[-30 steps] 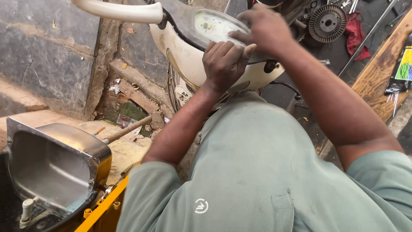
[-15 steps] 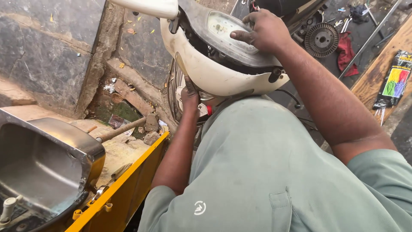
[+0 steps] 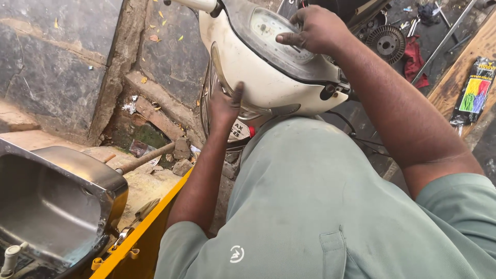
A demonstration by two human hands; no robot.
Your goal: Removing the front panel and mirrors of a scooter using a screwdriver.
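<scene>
A cream scooter headlight cowl (image 3: 258, 77) with a round speedometer dial (image 3: 271, 31) on top stands in front of me. My left hand (image 3: 226, 106) cups the cowl's lower left side from underneath, thumb pointing up along its edge. My right hand (image 3: 312, 30) rests on top, over the dark panel around the dial, fingers curled down onto it. A cream handlebar grip (image 3: 194, 4) sticks out to the upper left. My grey-green shirt fills the lower middle of the view.
A shiny metal box (image 3: 57, 201) and a yellow frame edge (image 3: 144, 232) lie at lower left. Stone wall and rubble are at left. At upper right sit a round clutch part (image 3: 386, 44), a red rag (image 3: 416, 59), a wooden plank (image 3: 460, 77) and a packet (image 3: 473, 93).
My left hand slid from the cowl's top down to its lower left side. My right hand stayed on top near the dial. The view shifted down and right.
</scene>
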